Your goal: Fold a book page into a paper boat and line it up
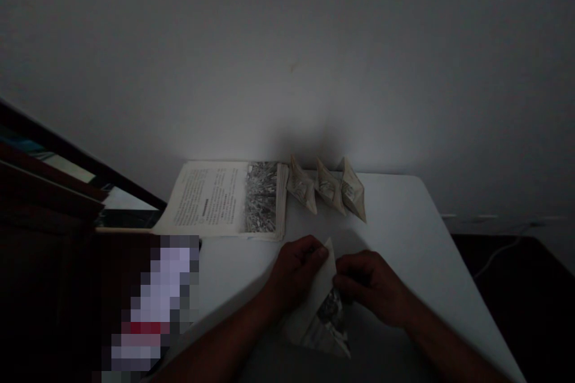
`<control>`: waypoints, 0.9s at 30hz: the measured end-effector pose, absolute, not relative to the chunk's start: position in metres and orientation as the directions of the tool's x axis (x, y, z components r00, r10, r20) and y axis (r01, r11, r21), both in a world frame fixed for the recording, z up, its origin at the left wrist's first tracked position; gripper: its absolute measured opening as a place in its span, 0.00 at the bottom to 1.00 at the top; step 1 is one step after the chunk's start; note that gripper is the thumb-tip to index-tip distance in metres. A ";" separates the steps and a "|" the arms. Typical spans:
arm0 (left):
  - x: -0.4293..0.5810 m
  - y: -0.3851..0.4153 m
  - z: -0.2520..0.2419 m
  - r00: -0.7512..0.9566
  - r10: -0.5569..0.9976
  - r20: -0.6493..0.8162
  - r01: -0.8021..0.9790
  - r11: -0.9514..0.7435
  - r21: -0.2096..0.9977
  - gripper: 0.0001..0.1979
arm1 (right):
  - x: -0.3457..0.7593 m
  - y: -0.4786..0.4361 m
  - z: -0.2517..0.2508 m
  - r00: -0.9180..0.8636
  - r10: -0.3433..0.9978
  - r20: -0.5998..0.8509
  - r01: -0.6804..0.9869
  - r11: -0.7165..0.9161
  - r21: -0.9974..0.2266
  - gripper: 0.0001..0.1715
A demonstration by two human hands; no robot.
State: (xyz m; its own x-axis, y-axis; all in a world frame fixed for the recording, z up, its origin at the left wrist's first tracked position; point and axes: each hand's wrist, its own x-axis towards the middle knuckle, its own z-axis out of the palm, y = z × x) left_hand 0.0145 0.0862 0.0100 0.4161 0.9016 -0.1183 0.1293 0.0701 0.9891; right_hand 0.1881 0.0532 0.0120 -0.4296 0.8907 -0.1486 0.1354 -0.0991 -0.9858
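A folded sheet of printed paper, roughly triangular with its tip pointing away from me, is between my two hands above the near part of the table. My left hand grips its left side close to the tip, thumb on top. On the opposite edge, my right hand pinches the paper with thumb and forefinger. A dark printed picture shows on the lower right of the sheet. Beyond my hands, three folded paper boats stand in a row: a left boat, a middle boat and a right boat.
An open book or stack of printed pages lies at the table's back left. The white table meets a grey wall. A pixelated bright object is at the left edge. A pale cable runs at the right.
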 end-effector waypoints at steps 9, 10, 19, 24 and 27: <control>0.015 0.088 0.012 0.384 0.917 -0.108 0.163 0.047 0.985 0.16 | 0.187 0.053 0.015 -0.469 0.869 -0.154 0.149 -0.094 -0.984 0.16; 0.014 0.088 0.012 0.382 0.918 -0.105 0.162 0.045 0.986 0.16 | 0.187 0.052 0.014 -0.483 0.862 -0.157 0.150 -0.096 -0.984 0.16; 0.015 0.088 0.010 0.388 0.915 -0.113 0.144 0.061 0.988 0.16 | 0.187 0.053 0.013 -0.498 0.854 -0.150 0.148 -0.087 -0.985 0.16; 0.013 0.089 0.007 0.338 0.932 -0.128 0.182 0.069 0.981 0.16 | 0.188 0.055 0.018 -0.513 0.849 -0.126 0.210 -0.018 -0.977 0.13; 0.013 0.090 0.008 0.339 0.930 -0.141 0.182 0.083 0.980 0.16 | 0.187 0.055 0.021 -0.514 0.846 -0.145 0.239 -0.022 -0.971 0.13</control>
